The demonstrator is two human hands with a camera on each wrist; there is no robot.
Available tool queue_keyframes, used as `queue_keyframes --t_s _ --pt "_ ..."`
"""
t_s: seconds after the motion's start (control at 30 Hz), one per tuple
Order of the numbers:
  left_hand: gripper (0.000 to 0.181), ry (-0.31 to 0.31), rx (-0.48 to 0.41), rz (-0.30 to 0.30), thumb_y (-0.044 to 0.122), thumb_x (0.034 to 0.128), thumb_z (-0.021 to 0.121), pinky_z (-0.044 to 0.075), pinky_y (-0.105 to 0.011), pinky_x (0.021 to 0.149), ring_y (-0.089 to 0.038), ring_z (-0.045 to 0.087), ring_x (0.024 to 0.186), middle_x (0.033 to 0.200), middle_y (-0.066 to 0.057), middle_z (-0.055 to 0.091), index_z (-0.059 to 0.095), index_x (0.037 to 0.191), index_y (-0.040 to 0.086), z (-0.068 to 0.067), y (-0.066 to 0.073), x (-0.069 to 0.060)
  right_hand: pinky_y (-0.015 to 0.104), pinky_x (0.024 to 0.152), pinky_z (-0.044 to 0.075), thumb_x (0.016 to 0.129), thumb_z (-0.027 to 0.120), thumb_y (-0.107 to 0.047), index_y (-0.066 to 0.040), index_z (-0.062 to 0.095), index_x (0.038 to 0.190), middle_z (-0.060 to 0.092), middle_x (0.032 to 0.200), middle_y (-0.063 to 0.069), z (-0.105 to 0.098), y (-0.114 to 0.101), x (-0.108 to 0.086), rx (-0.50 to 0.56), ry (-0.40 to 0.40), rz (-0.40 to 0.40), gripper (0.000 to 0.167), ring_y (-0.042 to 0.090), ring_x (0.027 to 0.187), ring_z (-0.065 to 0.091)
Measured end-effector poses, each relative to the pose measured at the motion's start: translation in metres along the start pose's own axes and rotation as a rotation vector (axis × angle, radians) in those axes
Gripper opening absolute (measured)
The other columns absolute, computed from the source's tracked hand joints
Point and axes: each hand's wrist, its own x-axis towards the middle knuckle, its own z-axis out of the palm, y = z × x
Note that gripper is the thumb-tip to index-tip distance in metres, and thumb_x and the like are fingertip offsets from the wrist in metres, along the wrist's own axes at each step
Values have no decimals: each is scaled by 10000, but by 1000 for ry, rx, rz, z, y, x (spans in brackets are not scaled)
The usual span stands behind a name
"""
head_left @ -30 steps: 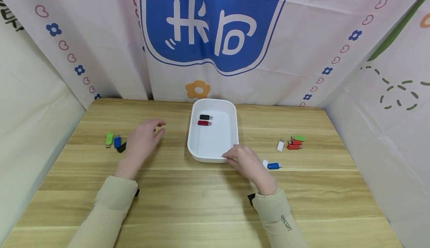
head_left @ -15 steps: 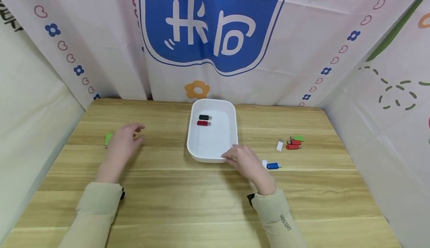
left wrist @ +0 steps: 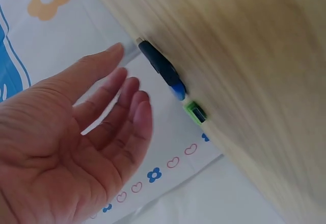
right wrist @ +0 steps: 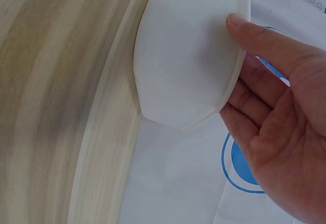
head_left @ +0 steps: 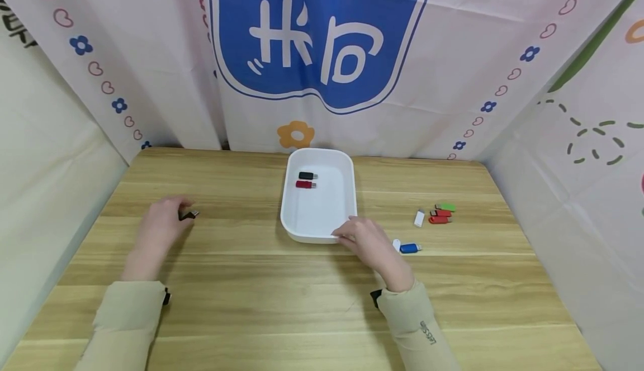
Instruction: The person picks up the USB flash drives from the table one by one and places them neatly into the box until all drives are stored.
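Observation:
My left hand (head_left: 160, 221) hovers over the left side of the table, fingers loosely bent and apart. Just past its thumb lies a black USB stick (head_left: 188, 215). The left wrist view shows a gap between the fingertips and that black USB stick (left wrist: 159, 63), with a blue USB stick (left wrist: 178, 90) and a green USB stick (left wrist: 195, 112) behind it. From above, the hand hides the blue and green ones. At the near right corner of a white tray (head_left: 318, 214), my right hand (head_left: 371, 243) pinches the rim, thumb on the outer wall (right wrist: 188, 56).
Inside the tray lie a black USB stick (head_left: 307, 176) and a red USB stick (head_left: 305, 184). Right of it are a white USB stick (head_left: 419, 218), a green one (head_left: 446, 207), two red ones (head_left: 440, 220), and a blue one (head_left: 410, 248) beside a partly hidden white piece (head_left: 396, 245).
My left hand has moved left and toward me, away from the tray side to the USB sticks, exposing the black one's end. The right hand stays on the tray.

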Motion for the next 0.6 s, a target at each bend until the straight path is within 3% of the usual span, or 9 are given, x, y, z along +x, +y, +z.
queue_keyframes --t_s 0.27,0.6 --pt "288 -96 36 -25 31 883 698 518 -603 791 -516 631 996 1115 -338 654 642 1133 -101 0 -1 2 398 958 565 884 745 -132 -135 805 999 789 990 3 0 1 0 0 1 1 130 264 1130 696" --pt "244 -103 51 -34 -1 902 666 526 -596 784 -523 632 995 1121 -351 648 644 1124 -100 -1 0 2 381 980 556 885 743 -128 -136 806 991 789 981 -1 1 1 0 4 1 -6 124 235 1097 710"
